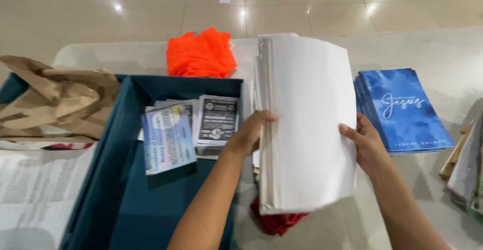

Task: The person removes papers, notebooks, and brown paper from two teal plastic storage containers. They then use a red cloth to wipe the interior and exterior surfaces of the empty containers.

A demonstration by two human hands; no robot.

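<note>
Your fingers (261, 116) on the left hand (249, 134) curl over the near-left edge of a thick stack of white papers (307, 124), thumb side hidden behind it, so that hand is grasping the stack. Your right hand (370, 147) presses its thumb on the front sheet at the right edge, with the other fingers wrapped behind; it too is gripping the stack. The stack stands tilted up between both hands, above the pale table (443, 49).

Just under the stack's lower end, a red cloth (276, 223) peeks out. Left of your left fingers lies an open dark teal box (151, 194) holding printed leaflets (217, 119) and a blue leaflet (167, 138). Right of your right fingers sits a pile of blue booklets (402, 109). Beyond the stack lies an orange cloth (201, 54). Far left, crumpled brown paper (55, 99) rests over the box's edge.
</note>
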